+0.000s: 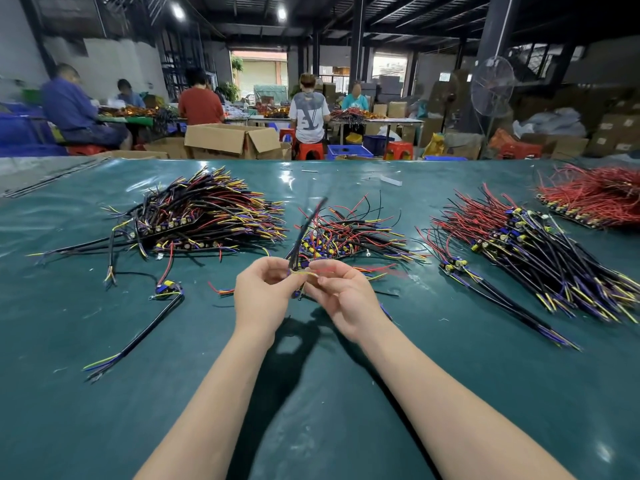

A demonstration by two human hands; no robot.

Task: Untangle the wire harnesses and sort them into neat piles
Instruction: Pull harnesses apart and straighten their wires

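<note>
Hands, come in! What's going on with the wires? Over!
Left hand and right hand both pinching one harness, held above the table. Tangled middle pile just behind it. Nothing in the way.

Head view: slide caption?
Left hand and right hand pinch one harness over green table, between left pile and right pile, loose heap behind.

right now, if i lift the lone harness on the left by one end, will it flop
Probably flops: the harness lies bent on the mat. Likely light, being thin. Its splayed ends may snag the pile.

Head-worn wide view looks forward and down over the table (104, 410), seemingly close.
</note>
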